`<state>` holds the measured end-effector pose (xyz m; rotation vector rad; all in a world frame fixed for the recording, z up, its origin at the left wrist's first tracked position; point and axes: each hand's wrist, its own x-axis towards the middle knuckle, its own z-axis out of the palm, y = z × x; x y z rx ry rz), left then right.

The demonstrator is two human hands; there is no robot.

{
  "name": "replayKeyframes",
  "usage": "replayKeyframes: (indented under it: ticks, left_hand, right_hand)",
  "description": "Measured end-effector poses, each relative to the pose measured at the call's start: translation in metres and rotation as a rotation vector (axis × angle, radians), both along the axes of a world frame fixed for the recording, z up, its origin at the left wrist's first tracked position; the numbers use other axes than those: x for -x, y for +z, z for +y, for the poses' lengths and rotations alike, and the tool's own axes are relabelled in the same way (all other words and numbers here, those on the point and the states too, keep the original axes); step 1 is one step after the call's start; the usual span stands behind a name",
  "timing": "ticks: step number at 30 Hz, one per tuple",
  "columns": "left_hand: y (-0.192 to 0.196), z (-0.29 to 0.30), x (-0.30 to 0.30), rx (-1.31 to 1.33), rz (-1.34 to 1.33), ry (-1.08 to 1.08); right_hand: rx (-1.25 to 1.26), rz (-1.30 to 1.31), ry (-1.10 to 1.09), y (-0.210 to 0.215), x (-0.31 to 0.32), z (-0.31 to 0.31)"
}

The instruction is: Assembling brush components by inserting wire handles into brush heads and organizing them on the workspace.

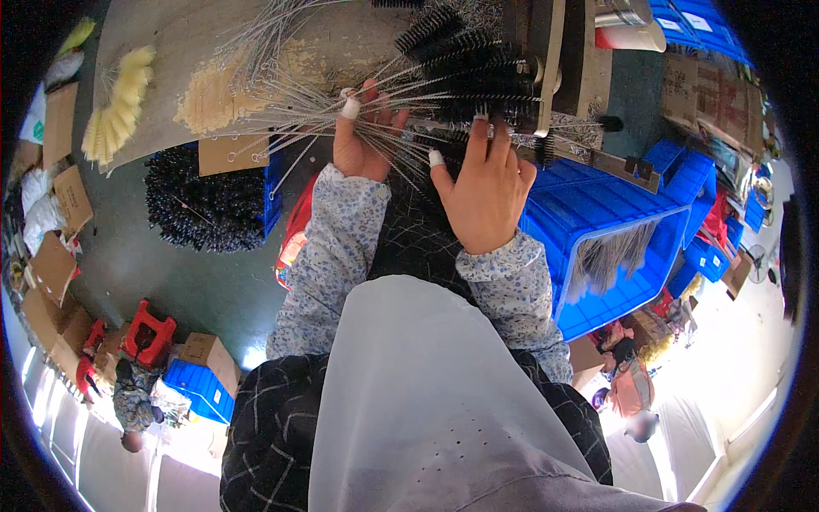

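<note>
My left hand (365,141) closes around a fanned bundle of wire brushes, its taped thumb lying over the twisted wire stems (299,115). Small loops end these stems on the left. To the right, the black bristle heads (486,81) bunch together at the table's edge. My right hand (486,183) rests against the near side of those heads, fingers stretched forward and taped thumb held apart. Its fingertips partly sink into the dark bristles, so what they touch there is hard to make out.
The worktable (162,94) carries loose wires and a yellow bristle bunch (122,107). Below left stands a container of black brushes (205,200). A blue crate (589,294) with thin wires sits at right. A metal-edged frame (550,68) borders the brushes. Two people are farther off.
</note>
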<state>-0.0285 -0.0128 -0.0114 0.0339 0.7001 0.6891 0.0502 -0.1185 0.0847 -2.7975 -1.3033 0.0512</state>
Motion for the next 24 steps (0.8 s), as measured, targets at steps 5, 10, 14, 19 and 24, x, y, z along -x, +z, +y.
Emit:
replayKeyframes:
  ticks: [5, 10, 14, 19, 24]
  left_hand:
    - [-0.0023, 0.0, 0.0021, 0.003, -0.036, -0.003]
    - [0.0015, -0.0043, -0.0023, 0.033, -0.011, -0.022]
    - [0.0021, -0.0054, -0.0016, 0.011, -0.004, 0.01]
    - [0.0042, 0.0, -0.0016, -0.012, -0.009, -0.014]
    - [0.0066, 0.0006, -0.0037, -0.018, 0.047, 0.011]
  right_hand:
    - [0.054, 0.002, 0.05, 0.0017, -0.0007, 0.0019]
    - [0.094, -0.015, 0.059, -0.0004, -0.0049, 0.0]
    - [0.09, -0.012, 0.061, 0.0012, -0.0056, 0.0012]
    - [0.082, -0.006, 0.038, 0.0017, -0.004, 0.0039]
    - [0.085, 0.005, 0.04, 0.0022, -0.0039, 0.0042]
